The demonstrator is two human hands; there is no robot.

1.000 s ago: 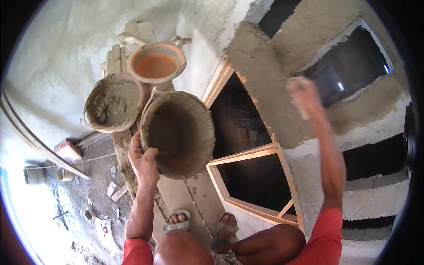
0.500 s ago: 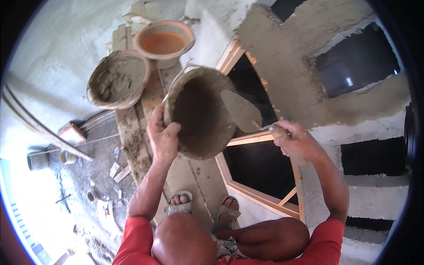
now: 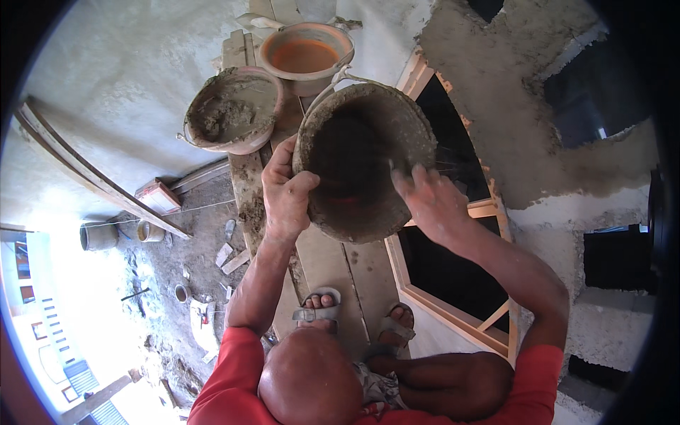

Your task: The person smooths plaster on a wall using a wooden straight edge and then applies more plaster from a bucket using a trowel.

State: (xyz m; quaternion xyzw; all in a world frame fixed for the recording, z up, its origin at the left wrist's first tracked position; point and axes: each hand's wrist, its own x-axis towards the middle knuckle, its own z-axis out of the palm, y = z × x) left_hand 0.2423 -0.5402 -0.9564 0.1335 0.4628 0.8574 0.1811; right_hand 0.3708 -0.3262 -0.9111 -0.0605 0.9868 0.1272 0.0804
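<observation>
A mortar-crusted bucket (image 3: 414, 127) is tipped with its mouth toward me, its inside dark. My left hand (image 3: 287, 198) is closed on the bucket's left rim, the thumb lying over the edge. At the opposite side of the mouth, my right hand (image 3: 438, 205) is closed round the trowel's handle. The trowel reaches into the bucket; its blade is blurred and lost in the shadow there. Just beyond are a second bucket (image 3: 271, 131) holding grey wet mortar and a pale bucket (image 3: 319, 86) with an orange-brown inside.
I am on a plank platform (image 3: 315, 265), spattered with mortar along its left edge. A wooden window frame (image 3: 453, 308) lies to the right, beside a partly plastered wall (image 3: 482, 113) with dark openings. Below on the left, the ground (image 3: 159, 265) carries rubble, containers and a leaning board (image 3: 99, 180).
My right hand has moved left with the trowel, from beside the bucket to its mouth, and the blade has gone inside. My left hand keeps hold of the rim. The whole view has shifted.
</observation>
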